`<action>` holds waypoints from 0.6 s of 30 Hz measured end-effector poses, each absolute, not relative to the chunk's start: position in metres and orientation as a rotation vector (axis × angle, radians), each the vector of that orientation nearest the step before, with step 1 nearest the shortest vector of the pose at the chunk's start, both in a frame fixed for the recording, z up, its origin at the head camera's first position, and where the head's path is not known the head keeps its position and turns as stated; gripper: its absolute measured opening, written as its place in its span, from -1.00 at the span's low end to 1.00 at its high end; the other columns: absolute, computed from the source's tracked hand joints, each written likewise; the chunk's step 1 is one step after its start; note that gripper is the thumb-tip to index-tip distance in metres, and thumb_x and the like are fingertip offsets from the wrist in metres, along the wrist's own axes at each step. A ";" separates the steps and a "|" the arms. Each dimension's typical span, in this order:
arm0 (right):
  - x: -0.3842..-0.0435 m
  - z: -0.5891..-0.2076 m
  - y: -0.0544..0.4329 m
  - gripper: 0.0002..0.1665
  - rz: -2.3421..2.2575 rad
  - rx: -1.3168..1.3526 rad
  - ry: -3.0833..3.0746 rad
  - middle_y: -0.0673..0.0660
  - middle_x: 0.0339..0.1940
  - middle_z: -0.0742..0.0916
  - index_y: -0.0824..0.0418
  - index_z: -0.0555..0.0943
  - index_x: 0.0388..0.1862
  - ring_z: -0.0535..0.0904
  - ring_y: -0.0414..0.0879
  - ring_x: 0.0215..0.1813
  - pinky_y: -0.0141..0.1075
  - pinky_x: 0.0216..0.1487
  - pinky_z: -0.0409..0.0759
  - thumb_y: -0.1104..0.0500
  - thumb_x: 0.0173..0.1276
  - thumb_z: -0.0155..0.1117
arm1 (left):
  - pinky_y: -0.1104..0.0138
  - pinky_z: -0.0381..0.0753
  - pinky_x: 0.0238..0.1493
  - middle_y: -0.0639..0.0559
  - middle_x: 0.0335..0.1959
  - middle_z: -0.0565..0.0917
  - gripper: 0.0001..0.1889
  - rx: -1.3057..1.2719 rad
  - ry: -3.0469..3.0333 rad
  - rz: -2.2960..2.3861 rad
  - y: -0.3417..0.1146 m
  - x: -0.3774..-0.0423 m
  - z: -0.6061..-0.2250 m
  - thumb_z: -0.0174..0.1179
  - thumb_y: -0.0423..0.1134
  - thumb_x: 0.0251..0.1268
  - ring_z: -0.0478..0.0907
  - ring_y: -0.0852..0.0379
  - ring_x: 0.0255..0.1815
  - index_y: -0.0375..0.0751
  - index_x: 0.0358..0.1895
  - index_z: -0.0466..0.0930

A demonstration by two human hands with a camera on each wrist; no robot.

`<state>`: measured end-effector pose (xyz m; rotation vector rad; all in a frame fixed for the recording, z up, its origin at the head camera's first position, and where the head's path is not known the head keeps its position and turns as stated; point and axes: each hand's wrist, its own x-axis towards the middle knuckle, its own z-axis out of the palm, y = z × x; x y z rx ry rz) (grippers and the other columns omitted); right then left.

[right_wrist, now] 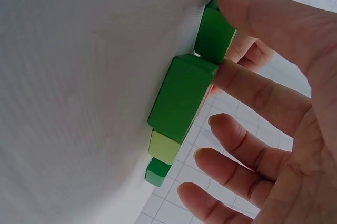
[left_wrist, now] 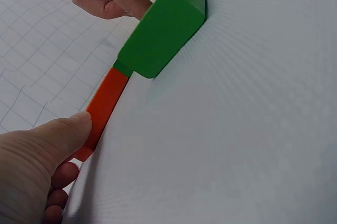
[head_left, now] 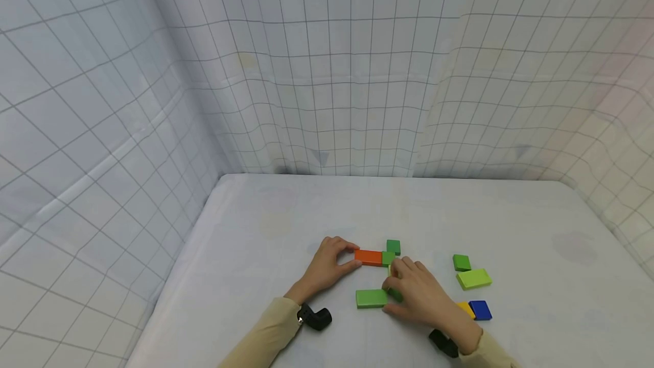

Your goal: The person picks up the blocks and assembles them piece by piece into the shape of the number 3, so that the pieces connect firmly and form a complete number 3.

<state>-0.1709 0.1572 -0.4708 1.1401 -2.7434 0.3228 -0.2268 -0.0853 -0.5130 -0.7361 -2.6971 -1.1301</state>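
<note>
My left hand [head_left: 332, 263] pinches a red-orange rectangular block [head_left: 369, 258] at its left end, with thumb and fingers on opposite edges. A small green square block [head_left: 389, 259] touches the red-orange block's right end, and another green square block [head_left: 393, 247] lies just behind it. My right hand [head_left: 419, 291] pinches a small green block [right_wrist: 215, 34] between thumb and index finger, its other fingers loosely spread. That block sits at the right end of a long green block [head_left: 371, 299]. A larger green block [right_wrist: 184, 98] and a yellow-green block [right_wrist: 166, 148] are partly covered by this hand in the head view.
To the right lie a green square block [head_left: 462, 262] and a yellow-green rectangular block [head_left: 474, 279]. Nearer are a blue block [head_left: 480, 310] and a yellow block [head_left: 466, 309], partly behind my right wrist. A white cloth covers the table [head_left: 255, 226]; gridded curtains surround it.
</note>
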 end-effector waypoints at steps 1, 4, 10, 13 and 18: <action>-0.171 -0.471 0.157 -0.63 0.320 1.140 -2.755 -0.10 -0.32 0.37 -0.02 0.68 -0.33 0.24 -0.18 -0.26 -0.25 -0.25 0.32 -0.19 -0.03 0.50 | 0.26 0.35 -0.04 0.18 -0.15 0.56 -0.67 -0.738 -2.696 -1.129 -0.085 -0.227 -0.513 0.30 0.00 0.20 0.33 0.19 -0.12 -0.02 -0.01 0.63; -0.172 -0.471 0.159 -0.63 0.316 1.145 -2.769 -0.10 -0.31 0.38 -0.03 0.68 -0.32 0.24 -0.18 -0.25 -0.24 -0.24 0.33 -0.20 -0.01 0.49 | 0.26 0.35 -0.04 0.19 -0.15 0.56 -0.67 -0.740 -2.693 -1.123 -0.085 -0.227 -0.514 0.30 0.00 0.20 0.33 0.19 -0.12 -0.01 -0.01 0.63; -0.173 -0.470 0.161 -0.62 0.317 1.152 -2.791 -0.10 -0.28 0.42 -0.02 0.69 -0.31 0.28 -0.17 -0.22 -0.20 -0.20 0.36 -0.21 0.00 0.48 | 0.26 0.35 -0.05 0.20 -0.16 0.56 -0.67 -0.747 -2.687 -1.122 -0.085 -0.228 -0.515 0.29 0.02 0.20 0.32 0.19 -0.13 0.00 -0.02 0.63; -0.173 -0.470 0.161 -0.62 0.323 1.156 -2.797 -0.09 -0.26 0.44 -0.02 0.69 -0.30 0.29 -0.17 -0.20 -0.17 -0.17 0.38 -0.20 0.00 0.49 | 0.26 0.35 -0.04 0.20 -0.15 0.56 -0.67 -0.744 -2.690 -1.126 -0.085 -0.229 -0.516 0.29 0.02 0.20 0.32 0.19 -0.12 0.01 -0.02 0.63; -0.172 -0.471 0.160 -0.59 0.369 1.173 -2.772 -0.09 -0.23 0.46 -0.01 0.69 -0.27 0.33 -0.17 -0.17 -0.17 -0.15 0.41 -0.22 0.01 0.47 | 0.27 0.36 -0.04 0.21 -0.14 0.56 -0.67 -0.737 -2.690 -1.118 -0.086 -0.230 -0.518 0.30 0.02 0.20 0.32 0.21 -0.12 0.02 -0.02 0.63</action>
